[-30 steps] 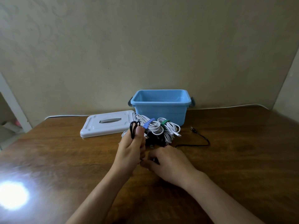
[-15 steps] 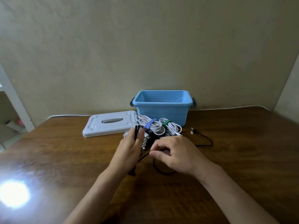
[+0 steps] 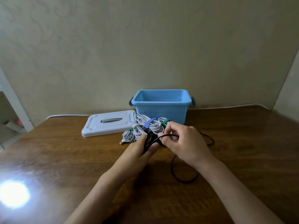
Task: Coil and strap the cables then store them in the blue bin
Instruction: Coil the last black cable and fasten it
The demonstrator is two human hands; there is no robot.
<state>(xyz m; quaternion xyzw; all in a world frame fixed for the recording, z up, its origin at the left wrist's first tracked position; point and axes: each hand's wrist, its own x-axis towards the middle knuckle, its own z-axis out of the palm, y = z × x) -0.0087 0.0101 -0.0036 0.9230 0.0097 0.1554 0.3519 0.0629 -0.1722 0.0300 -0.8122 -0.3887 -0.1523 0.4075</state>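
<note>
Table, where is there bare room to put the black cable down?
The wooden table is bare left of the left hand, in front of the white lid. More bare wood lies right of the blue bin. It is crowded between hands and bin: white cable bundles and the black cable.

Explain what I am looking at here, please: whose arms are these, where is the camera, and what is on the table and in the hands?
There is no machine: these are a person's two bare arms, filmed by one wide-angle camera worn on the head, looking forward and down. The left hand holds loops of a thin black cable, and the right hand pinches the same cable; its loose end trails over the wooden table. Behind the hands lie white cable bundles tied with blue and green straps. Further back stands the open blue bin, with its white lid flat on the table on its left. The bright patch at lower left is reflected light.
</note>
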